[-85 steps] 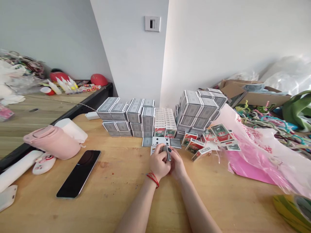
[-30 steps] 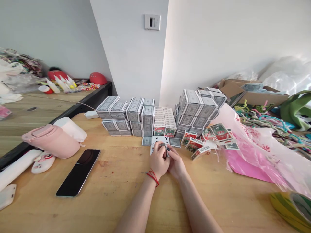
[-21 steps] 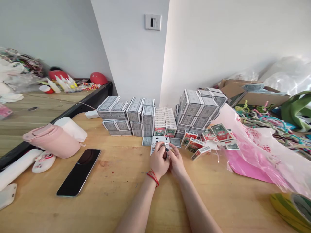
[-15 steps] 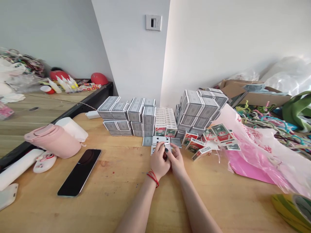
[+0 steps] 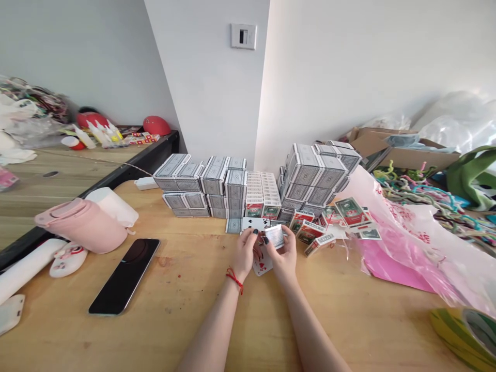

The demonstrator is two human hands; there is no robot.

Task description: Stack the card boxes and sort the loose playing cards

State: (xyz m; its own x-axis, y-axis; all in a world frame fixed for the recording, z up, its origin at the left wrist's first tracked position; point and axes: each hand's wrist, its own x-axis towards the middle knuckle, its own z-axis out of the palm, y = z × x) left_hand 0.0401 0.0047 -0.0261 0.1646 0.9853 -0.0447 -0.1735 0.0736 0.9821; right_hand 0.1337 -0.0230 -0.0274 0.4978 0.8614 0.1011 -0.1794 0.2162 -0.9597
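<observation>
Head view: our right hand [image 5: 285,259] pinches a bent card [image 5: 275,237]. Whether our left hand [image 5: 243,254], just left, holds anything, we cannot tell. Heart card [image 5: 262,267] below the grip. Risks we judge: slack pinch, fold could spring open; rightward knock, leaning boxes [image 5: 309,232] could topple.

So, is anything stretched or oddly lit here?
Head view: the yellow tape roll looks stretched at lower right; head view: the right wall is brighter than the left wall; head view: the card back in the right hand looks washed out.
</observation>
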